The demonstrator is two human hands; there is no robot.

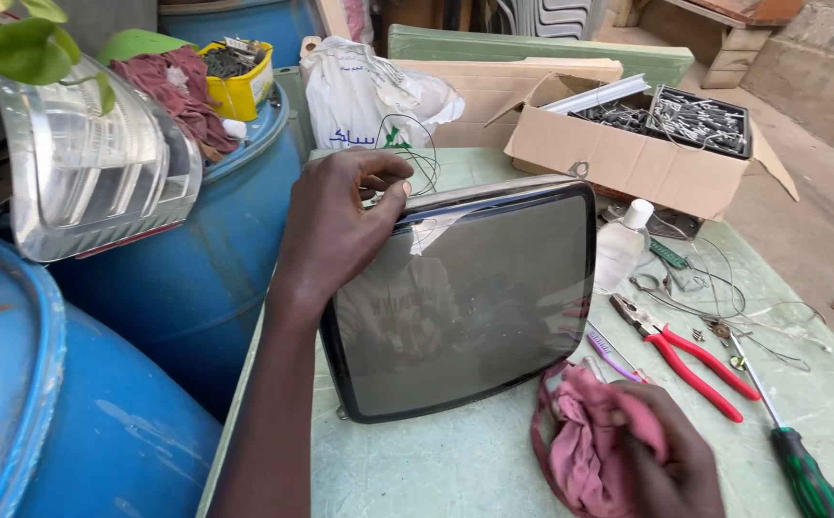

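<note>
Closest to the camera, bottom left, is a big blue barrel [43,403], with a second blue barrel [196,259] right behind it carrying a clear plastic lamp housing [91,173], a reddish rag [182,91] and a yellow tub [239,77] of bits.

The right hand [661,451] sits low on the pale green table [436,460], fingers bunched shut around a pink cloth [580,432], just beside the bottom right corner of the screen. The left hand [340,225] reaches over and grips the top left corner of the old glass picture tube [465,297], fingers curled over the edge. The tube stands tilted on the table, dark face toward the camera.

Stuff crowding the right side: red-handled pliers [690,355], a green-handled screwdriver [800,465], a small clear bottle [620,249] touching the tube's right edge, loose thin wires [752,317]. Behind the tube there's a cardboard box [628,153] of metal parts and a white plastic bag [369,96].
</note>
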